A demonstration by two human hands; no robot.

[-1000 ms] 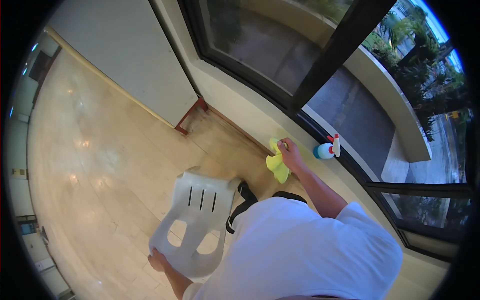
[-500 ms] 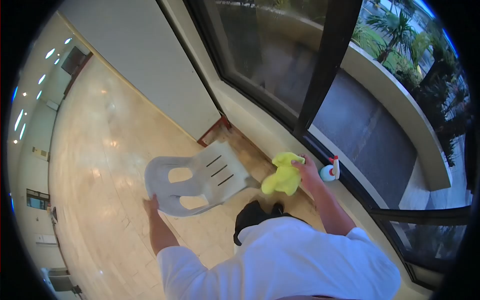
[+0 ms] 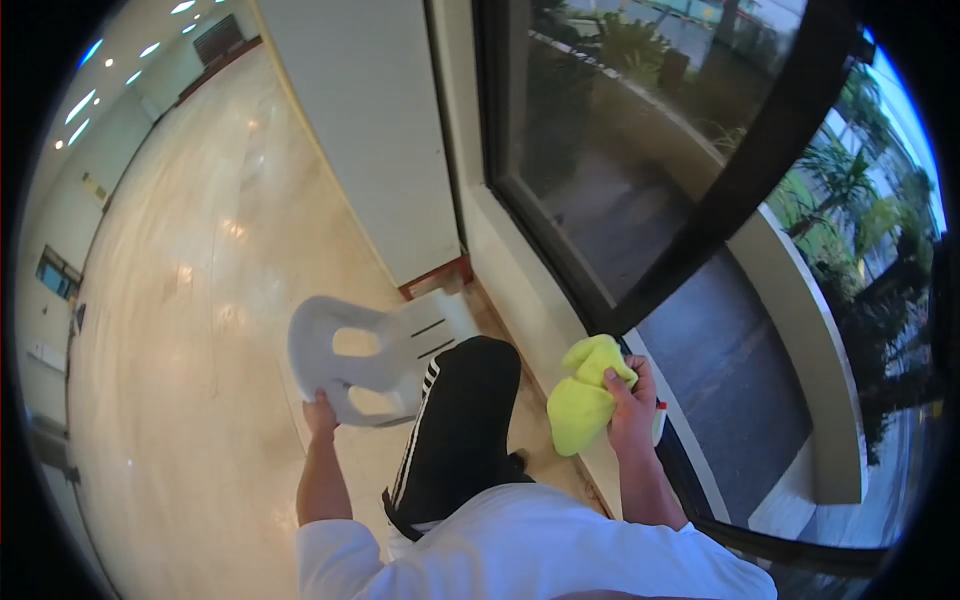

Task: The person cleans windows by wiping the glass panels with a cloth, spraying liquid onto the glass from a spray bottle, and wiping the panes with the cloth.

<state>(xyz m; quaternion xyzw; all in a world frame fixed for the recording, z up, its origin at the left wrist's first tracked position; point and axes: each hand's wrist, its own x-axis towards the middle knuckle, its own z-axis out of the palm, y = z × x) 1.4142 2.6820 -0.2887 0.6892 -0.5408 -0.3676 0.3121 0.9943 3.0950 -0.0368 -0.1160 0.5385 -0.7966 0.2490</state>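
Observation:
A grey-white plastic chair (image 3: 305,345) stands on the floor by the wall, its slotted seat partly covered by my raised knee (image 3: 465,400). My left hand (image 3: 320,413) is closed on the edge of its backrest. In my right hand (image 3: 632,400) a bright yellow cloth (image 3: 580,412) is bunched and hangs down to the left, above the window ledge. Right behind that hand a spray bottle (image 3: 659,422) shows only in part, with a bit of red at its top.
Dark-framed windows (image 3: 620,318) run along my right, with a curved low wall and plants outside. A grey panel (image 3: 375,130) stands ahead. Shiny tiled floor (image 3: 190,330) stretches away to the left.
One leg has come up over the chair's seat. My right hand with the cloth has moved in front of the spray bottle. My left hand stays on the backrest, and the view has turned.

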